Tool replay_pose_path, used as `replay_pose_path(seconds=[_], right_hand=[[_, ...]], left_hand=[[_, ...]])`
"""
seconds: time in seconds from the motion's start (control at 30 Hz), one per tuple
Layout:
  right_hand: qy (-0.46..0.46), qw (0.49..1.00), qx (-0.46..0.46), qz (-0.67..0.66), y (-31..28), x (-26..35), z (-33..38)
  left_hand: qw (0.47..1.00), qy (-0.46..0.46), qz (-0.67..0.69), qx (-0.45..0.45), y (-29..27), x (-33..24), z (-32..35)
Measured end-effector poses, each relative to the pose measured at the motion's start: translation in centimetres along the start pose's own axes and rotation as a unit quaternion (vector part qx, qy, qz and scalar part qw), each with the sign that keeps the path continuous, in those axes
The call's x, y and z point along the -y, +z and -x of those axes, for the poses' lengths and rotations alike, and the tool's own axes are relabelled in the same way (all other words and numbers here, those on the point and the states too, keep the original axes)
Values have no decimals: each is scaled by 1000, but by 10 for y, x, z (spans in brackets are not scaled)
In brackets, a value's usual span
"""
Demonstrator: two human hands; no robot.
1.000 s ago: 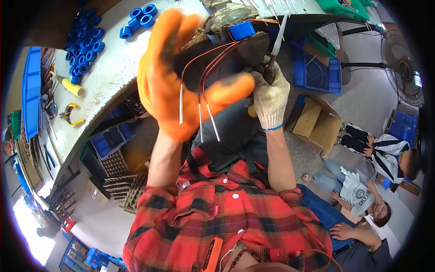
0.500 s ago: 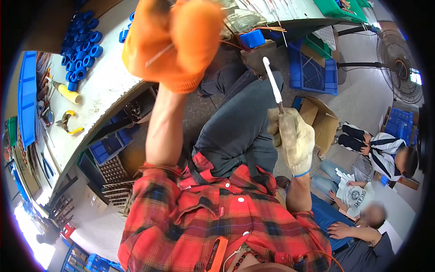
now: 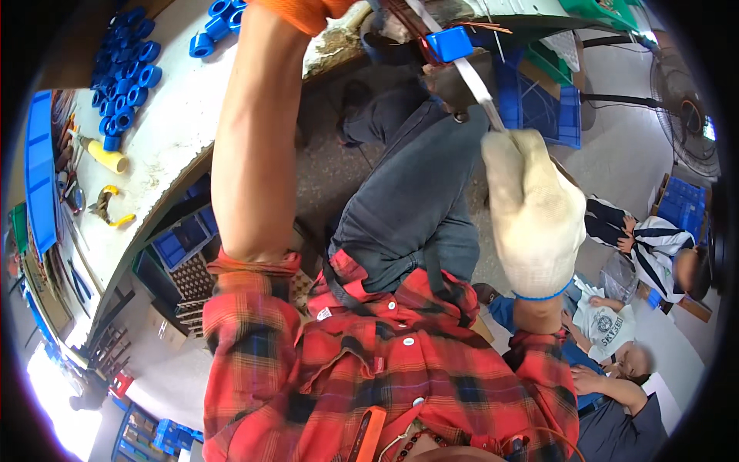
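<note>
The right hand [image 3: 535,212], in a white knit glove, is clenched around the handle end of a long flat metal blade [image 3: 476,81], which sits above the person's lap. The blade's long axis runs from the fist up and to the left, its far end pointing toward the edge of the pale tabletop [image 3: 173,127] and passing just beside a small blue plastic block [image 3: 449,44]. The left hand [image 3: 308,9], in an orange glove, is raised to the top edge and mostly cut off, so its grip cannot be told. Open floor lies between the tabletop edge and the dark trousers [image 3: 416,200]. Blue plastic rings [image 3: 127,69] lie far left on the tabletop, well apart from both hands. The blade's tip is hard to make out among the clutter.
</note>
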State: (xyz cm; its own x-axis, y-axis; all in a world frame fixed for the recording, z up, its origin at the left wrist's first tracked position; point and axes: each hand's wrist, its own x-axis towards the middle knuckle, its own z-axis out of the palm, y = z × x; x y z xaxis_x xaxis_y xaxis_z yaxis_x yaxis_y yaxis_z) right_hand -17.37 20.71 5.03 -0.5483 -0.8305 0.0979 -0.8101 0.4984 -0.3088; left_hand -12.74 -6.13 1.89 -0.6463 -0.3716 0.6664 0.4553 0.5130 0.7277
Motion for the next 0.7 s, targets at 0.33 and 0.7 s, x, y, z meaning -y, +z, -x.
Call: replay_pose_path(seconds=[0.33,0.7], right_hand=[[238,864,194,-400,10,-79,106],[150,936,106,-300,14,-76,43]], left_hand=[[958,-57,-20,-281,-14,-40,64],[914,45,-282,-287,44,-32,106]])
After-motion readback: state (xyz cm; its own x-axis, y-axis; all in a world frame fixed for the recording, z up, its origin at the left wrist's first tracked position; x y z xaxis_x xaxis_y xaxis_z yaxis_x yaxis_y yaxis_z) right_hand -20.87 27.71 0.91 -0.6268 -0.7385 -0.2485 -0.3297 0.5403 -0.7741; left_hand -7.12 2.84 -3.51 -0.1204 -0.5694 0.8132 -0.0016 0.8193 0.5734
